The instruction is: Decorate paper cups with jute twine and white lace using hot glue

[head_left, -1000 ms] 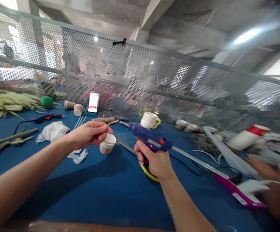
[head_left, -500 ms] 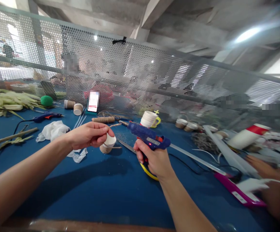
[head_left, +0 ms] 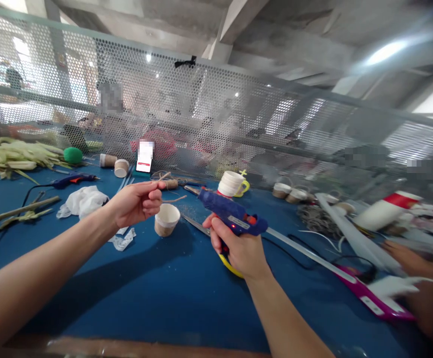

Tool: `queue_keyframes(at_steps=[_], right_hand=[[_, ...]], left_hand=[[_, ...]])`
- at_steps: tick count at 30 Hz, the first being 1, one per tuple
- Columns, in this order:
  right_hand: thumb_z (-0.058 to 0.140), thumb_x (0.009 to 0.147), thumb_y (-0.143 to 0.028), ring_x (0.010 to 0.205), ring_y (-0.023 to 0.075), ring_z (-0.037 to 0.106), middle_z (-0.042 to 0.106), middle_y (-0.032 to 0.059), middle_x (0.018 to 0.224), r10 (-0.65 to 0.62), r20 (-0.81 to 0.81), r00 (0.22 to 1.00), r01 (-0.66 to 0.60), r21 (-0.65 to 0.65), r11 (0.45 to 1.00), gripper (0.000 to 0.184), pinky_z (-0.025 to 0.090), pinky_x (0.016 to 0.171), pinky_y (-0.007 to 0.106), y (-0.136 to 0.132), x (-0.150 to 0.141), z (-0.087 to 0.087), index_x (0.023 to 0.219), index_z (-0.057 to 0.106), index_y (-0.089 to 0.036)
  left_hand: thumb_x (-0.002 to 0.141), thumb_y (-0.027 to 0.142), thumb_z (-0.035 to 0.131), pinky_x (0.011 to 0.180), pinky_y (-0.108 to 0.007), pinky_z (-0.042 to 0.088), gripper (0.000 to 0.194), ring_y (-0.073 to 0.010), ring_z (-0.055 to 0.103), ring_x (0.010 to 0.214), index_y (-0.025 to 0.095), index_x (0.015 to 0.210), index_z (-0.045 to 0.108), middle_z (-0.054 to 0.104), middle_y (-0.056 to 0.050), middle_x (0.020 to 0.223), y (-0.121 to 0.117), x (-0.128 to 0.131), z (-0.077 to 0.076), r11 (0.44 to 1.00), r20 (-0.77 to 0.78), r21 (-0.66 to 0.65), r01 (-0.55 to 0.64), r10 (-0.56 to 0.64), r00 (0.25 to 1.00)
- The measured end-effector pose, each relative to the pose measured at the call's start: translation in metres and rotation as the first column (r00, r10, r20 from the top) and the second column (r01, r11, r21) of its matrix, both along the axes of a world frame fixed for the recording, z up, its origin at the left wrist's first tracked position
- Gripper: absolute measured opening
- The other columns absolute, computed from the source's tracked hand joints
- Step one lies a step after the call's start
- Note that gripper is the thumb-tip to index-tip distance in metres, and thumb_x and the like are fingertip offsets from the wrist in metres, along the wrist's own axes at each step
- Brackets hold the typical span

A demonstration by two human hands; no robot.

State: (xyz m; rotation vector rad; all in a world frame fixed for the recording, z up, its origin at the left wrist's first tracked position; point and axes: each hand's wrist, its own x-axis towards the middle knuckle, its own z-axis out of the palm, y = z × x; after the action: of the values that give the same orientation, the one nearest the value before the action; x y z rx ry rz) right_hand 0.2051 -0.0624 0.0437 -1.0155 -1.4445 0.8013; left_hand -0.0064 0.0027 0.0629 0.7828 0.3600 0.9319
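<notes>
My left hand [head_left: 136, 203] is closed, pinching a short piece of brown twine [head_left: 174, 200] between thumb and fingers; its ends stick out to the right. In my right hand [head_left: 241, 251] is a blue hot glue gun [head_left: 222, 209], gripped by the handle, a red light glowing on its side. Its nozzle points left, apart from the twine. A long clear glue stick [head_left: 298, 246] runs out of the back. Just below the twine stands a small brown paper cup [head_left: 165, 227] with a white rim. Scissors [head_left: 230, 266] with yellow handles lie partly hidden under my right hand.
Behind are a twine roll [head_left: 170, 184], a white cord-wrapped cup [head_left: 231, 183] with a yellow handle and a phone [head_left: 145, 156]. A second glue gun [head_left: 75, 180] and white cloth [head_left: 84, 201] lie left. Another person's blurred hand [head_left: 412, 258] is at right, near a magenta tool [head_left: 373, 298].
My left hand has moved left and slightly up, taking the twine away from the glue gun's nozzle. More of the small cup shows now. My right hand has barely moved.
</notes>
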Motion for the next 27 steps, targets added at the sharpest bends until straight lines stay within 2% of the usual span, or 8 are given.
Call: queue_keyframes(at_steps=[7, 12, 15, 20, 23, 27], right_hand=[[0.060, 0.077, -0.040, 0.036, 0.0077, 0.042, 0.046, -0.0046, 0.040, -0.141, 0.113, 0.983, 0.136, 0.056, 0.989, 0.028, 0.038, 0.039, 0.023, -0.0029, -0.0035, -0.0008, 0.064, 0.063, -0.015], [0.058, 0.079, -0.039, 0.038, 0.0086, 0.045, 0.047, -0.0043, 0.043, -0.124, 0.143, 0.982, 0.115, 0.076, 0.991, 0.027, 0.040, 0.041, 0.024, -0.0014, -0.0022, -0.0038, 0.067, 0.063, -0.015], [0.057, 0.080, -0.039, 0.038, 0.0087, 0.045, 0.047, -0.0043, 0.043, -0.106, 0.145, 0.984, 0.094, 0.085, 0.992, 0.026, 0.040, 0.041, 0.024, 0.0001, -0.0024, -0.0061, 0.068, 0.063, -0.015], [0.057, 0.080, -0.039, 0.037, 0.0082, 0.043, 0.046, -0.0044, 0.042, -0.140, 0.128, 0.982, 0.128, 0.099, 0.987, 0.028, 0.038, 0.040, 0.023, 0.0023, -0.0038, -0.0079, 0.067, 0.062, -0.015], [0.058, 0.079, -0.039, 0.036, 0.0074, 0.042, 0.045, -0.0050, 0.041, -0.168, 0.092, 0.982, 0.158, 0.103, 0.982, 0.027, 0.037, 0.039, 0.023, 0.0027, -0.0047, -0.0079, 0.066, 0.062, -0.015], [0.057, 0.080, -0.039, 0.037, 0.0076, 0.044, 0.046, -0.0048, 0.042, -0.151, 0.117, 0.982, 0.140, 0.099, 0.985, 0.028, 0.038, 0.041, 0.023, 0.0031, -0.0043, -0.0073, 0.066, 0.062, -0.015]], left_hand=[[0.090, 0.009, 0.030, 0.035, -0.014, 0.029, 0.027, -0.0036, 0.034, 0.035, 0.010, 0.075, 0.052, 0.038, 0.005, 0.049, -0.0050, 0.0029, 0.0060, 0.994, 0.080, 0.001, -0.110, 0.109, 0.991], [0.092, 0.008, 0.025, 0.035, -0.012, 0.026, 0.030, -0.0022, 0.035, 0.034, 0.009, 0.074, 0.048, 0.036, 0.006, 0.047, -0.0061, 0.0053, 0.0063, 0.982, 0.174, -0.183, -0.048, 0.081, 0.981], [0.093, 0.009, 0.024, 0.036, -0.012, 0.028, 0.029, -0.0023, 0.036, 0.034, 0.010, 0.075, 0.047, 0.036, 0.006, 0.047, -0.0066, 0.0078, 0.0044, 0.974, 0.220, -0.224, -0.019, 0.069, 0.973], [0.094, 0.010, 0.021, 0.035, -0.013, 0.027, 0.030, -0.0028, 0.035, 0.034, 0.011, 0.077, 0.046, 0.035, 0.006, 0.046, -0.0075, 0.0094, 0.0029, 0.975, 0.266, -0.223, -0.010, 0.070, 0.961], [0.095, 0.012, 0.020, 0.036, -0.013, 0.027, 0.033, -0.0028, 0.035, 0.035, 0.011, 0.073, 0.046, 0.035, 0.006, 0.046, -0.0072, 0.0094, 0.0016, 0.980, 0.288, -0.194, 0.036, 0.022, 0.957], [0.095, 0.012, 0.018, 0.037, -0.013, 0.028, 0.035, -0.0025, 0.036, 0.035, 0.009, 0.075, 0.048, 0.035, 0.006, 0.045, -0.0080, 0.0095, -0.0003, 0.987, 0.293, -0.156, 0.042, 0.005, 0.956]])
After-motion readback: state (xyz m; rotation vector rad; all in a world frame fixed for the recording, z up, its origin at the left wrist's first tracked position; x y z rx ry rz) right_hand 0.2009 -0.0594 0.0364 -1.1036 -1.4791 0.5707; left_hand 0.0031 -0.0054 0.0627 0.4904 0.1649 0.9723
